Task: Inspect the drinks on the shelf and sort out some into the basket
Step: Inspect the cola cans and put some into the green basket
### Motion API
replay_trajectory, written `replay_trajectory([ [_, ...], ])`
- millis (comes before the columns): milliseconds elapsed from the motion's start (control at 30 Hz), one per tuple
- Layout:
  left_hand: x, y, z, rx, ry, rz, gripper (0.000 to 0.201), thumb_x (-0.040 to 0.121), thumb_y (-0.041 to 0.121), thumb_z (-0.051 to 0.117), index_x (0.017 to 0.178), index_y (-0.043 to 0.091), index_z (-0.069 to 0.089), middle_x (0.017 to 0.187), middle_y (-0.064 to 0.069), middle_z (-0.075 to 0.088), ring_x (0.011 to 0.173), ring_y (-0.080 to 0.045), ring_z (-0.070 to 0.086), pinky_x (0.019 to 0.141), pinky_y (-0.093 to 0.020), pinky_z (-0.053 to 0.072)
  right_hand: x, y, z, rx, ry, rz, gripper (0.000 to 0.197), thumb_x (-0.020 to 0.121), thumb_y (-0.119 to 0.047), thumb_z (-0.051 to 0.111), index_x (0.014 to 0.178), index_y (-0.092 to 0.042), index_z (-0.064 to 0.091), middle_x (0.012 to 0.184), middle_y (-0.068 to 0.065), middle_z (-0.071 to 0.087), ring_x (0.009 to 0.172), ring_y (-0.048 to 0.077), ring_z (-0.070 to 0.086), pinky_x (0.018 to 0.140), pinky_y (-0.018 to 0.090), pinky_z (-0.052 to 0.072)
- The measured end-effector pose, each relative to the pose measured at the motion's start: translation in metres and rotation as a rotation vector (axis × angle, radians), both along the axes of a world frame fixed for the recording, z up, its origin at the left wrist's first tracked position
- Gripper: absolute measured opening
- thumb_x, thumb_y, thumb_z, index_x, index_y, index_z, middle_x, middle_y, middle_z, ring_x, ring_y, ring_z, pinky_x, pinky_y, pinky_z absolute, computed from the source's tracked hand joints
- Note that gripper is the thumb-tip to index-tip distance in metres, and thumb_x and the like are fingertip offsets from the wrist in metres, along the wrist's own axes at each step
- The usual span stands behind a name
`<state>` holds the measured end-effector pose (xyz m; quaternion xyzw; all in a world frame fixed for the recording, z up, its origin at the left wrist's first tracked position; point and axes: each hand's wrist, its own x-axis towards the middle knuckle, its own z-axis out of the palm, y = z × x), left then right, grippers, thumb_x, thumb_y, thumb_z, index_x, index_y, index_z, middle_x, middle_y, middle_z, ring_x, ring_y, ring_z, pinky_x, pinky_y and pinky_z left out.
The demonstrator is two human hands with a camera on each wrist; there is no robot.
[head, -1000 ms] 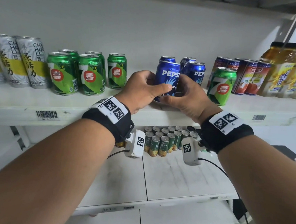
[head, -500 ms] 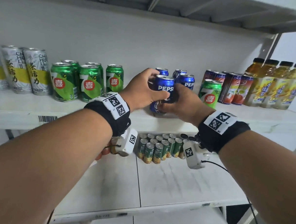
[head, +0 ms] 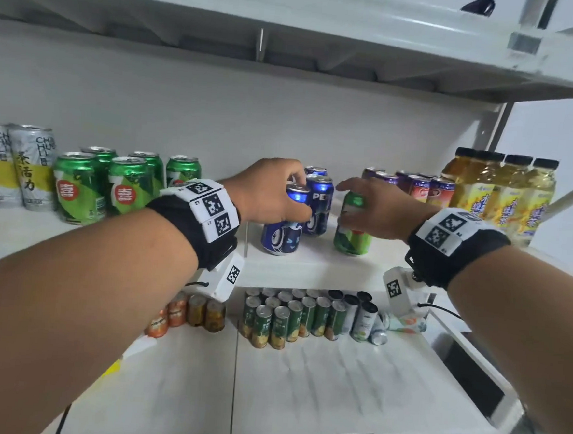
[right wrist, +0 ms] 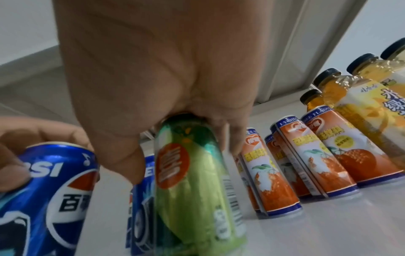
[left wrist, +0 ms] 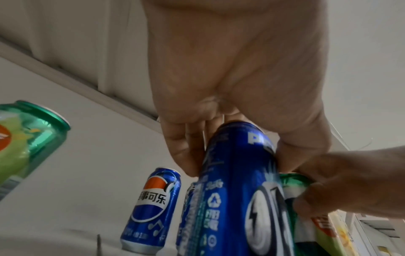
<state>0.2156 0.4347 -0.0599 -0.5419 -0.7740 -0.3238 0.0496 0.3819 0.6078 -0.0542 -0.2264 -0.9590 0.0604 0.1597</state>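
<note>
A blue Pepsi can [head: 280, 235] stands near the front of the middle shelf [head: 309, 266]. My left hand [head: 293, 193] grips it from above, thumb and fingers curled round its top rim. The left wrist view shows the same can [left wrist: 236, 190] under my left hand [left wrist: 236, 147]. Just to its right stands a green 7-Up can [head: 351, 236], and my right hand [head: 357, 205] grips its top. In the right wrist view my right hand [right wrist: 181, 138] has its thumb and fingers on either side of that green can [right wrist: 188, 181]. No basket is in view.
More Pepsi cans [head: 318, 202] stand behind. To the left are green 7-Up cans [head: 77, 185] and tall white tea cans [head: 21, 164]. Orange-label juice cans [head: 416, 188] and yellow tea bottles [head: 504, 191] stand to the right. Small cans [head: 288, 315] fill the lower shelf. Another shelf [head: 292, 14] hangs overhead.
Both hands held the Pepsi can before. My right hand has let go and moved right onto the green can; my left hand now grips the Pepsi can's top as it stands on the shelf.
</note>
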Motion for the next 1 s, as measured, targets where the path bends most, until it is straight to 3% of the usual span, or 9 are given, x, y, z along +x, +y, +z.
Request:
replay_trajectory([
  [100,0.011,0.01,0.0,0.026,-0.013,0.014,0.039,0.076,0.031,0.087,0.107,0.024,0.065,0.102,0.003,0.072,0.086,-0.02,0.069,0.069,-0.029,0.054,0.004,0.009,-0.003,-0.015,0.057,0.06,0.045,0.09,-0.031,0.074,0.132,-0.028,0.058,0.122,0.01,0.062,0.1,0.028,0.069,0.086,0.046,0.061],
  [200,0.031,0.022,0.004,0.038,0.004,-0.006,0.04,0.073,0.031,0.089,0.106,0.022,0.067,0.101,0.004,0.073,0.09,-0.022,0.069,0.075,-0.031,0.056,0.014,0.014,0.0,0.037,0.095,0.084,0.039,0.088,-0.031,0.078,0.123,-0.025,0.062,0.115,0.008,0.065,0.098,0.027,0.067,0.082,0.044,0.061],
  [300,0.055,0.037,0.01,0.033,0.021,-0.06,0.039,0.072,0.03,0.09,0.103,0.023,0.068,0.098,0.004,0.075,0.092,-0.022,0.073,0.082,-0.041,0.063,0.035,0.021,0.001,0.113,0.129,0.088,0.036,0.087,-0.034,0.08,0.117,-0.025,0.061,0.113,0.005,0.061,0.095,0.025,0.062,0.075,0.036,0.056],
  [433,0.097,0.068,0.014,0.058,0.036,-0.173,0.042,0.067,0.037,0.089,0.102,0.029,0.068,0.095,0.011,0.074,0.085,-0.012,0.072,0.08,-0.039,0.064,0.089,0.035,0.004,0.164,0.179,-0.005,0.035,0.086,-0.04,0.08,0.112,-0.026,0.061,0.102,0.001,0.059,0.086,0.021,0.059,0.061,0.027,0.045],
  [567,0.151,0.112,0.005,0.044,0.017,-0.348,0.062,0.05,0.059,0.074,0.106,0.033,0.066,0.101,0.013,0.073,0.09,-0.011,0.072,0.078,-0.036,0.064,0.164,0.05,-0.005,0.219,0.12,-0.185,0.038,0.082,-0.048,0.079,0.108,-0.026,0.062,0.098,0.0,0.061,0.084,0.024,0.06,0.065,0.035,0.054],
  [633,0.176,0.134,-0.003,-0.003,0.028,-0.422,0.06,0.055,0.055,0.079,0.108,0.032,0.064,0.106,0.011,0.071,0.094,-0.014,0.071,0.08,-0.038,0.063,0.197,0.056,-0.015,0.214,0.07,-0.296,0.044,0.081,-0.05,0.08,0.114,-0.026,0.063,0.101,0.0,0.059,0.087,0.025,0.059,0.071,0.038,0.056],
  [733,0.219,0.171,-0.028,-0.072,0.074,-0.521,0.05,0.068,0.04,0.09,0.11,0.03,0.063,0.105,0.01,0.067,0.095,-0.017,0.067,0.079,-0.038,0.06,0.249,0.064,-0.042,0.167,0.011,-0.444,0.05,0.08,-0.049,0.081,0.12,-0.027,0.063,0.103,0.0,0.054,0.09,0.025,0.056,0.076,0.039,0.056],
  [867,0.266,0.214,-0.072,-0.154,0.068,-0.643,0.052,0.068,0.036,0.093,0.112,0.027,0.065,0.106,0.008,0.068,0.095,-0.013,0.066,0.072,-0.026,0.053,0.308,0.078,-0.084,0.103,-0.043,-0.562,0.051,0.081,-0.047,0.08,0.126,-0.029,0.064,0.106,-0.001,0.052,0.093,0.022,0.054,0.079,0.037,0.052],
  [1000,0.332,0.265,-0.146,-0.311,0.028,-0.733,0.052,0.068,0.038,0.092,0.109,0.027,0.064,0.107,0.006,0.068,0.097,-0.019,0.067,0.081,-0.038,0.06,0.371,0.101,-0.149,-0.044,-0.123,-0.685,0.047,0.082,-0.046,0.08,0.122,-0.028,0.065,0.104,0.0,0.054,0.087,0.021,0.057,0.073,0.035,0.049],
])
